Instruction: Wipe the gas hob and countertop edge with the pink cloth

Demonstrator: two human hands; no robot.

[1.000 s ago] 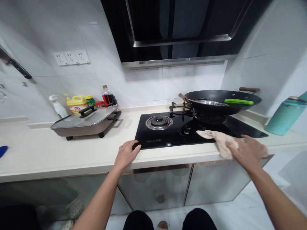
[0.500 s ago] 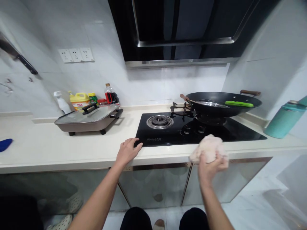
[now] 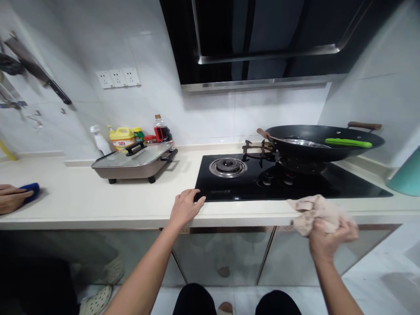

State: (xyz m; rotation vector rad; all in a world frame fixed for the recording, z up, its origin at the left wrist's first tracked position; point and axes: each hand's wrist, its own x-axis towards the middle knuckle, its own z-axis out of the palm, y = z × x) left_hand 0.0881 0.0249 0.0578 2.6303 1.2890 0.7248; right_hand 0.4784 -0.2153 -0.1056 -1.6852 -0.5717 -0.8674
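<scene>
My left hand rests on the white countertop, its fingers spread flat at the front left corner of the black glass gas cooktop. Bunched in my right hand is a pale, crumpled cloth, held at the counter's front edge, just before the cooktop's right half. The cloth is slightly blurred, and part of it hangs loose past the fingers. Behind it, a black wok with wooden handles sits on the right burner, with a green-handled utensil lying in it.
An electric pan with a glass lid stands left of the cooktop, bottles behind it. At far left another person's hand holds a blue cloth or sponge. A teal container stands at right; a range hood hangs overhead.
My right hand has moved right with the cloth, whose loose part has spread out. My left hand stays at the cooktop corner. The view has shifted left, and another person's hand now shows at far left.
</scene>
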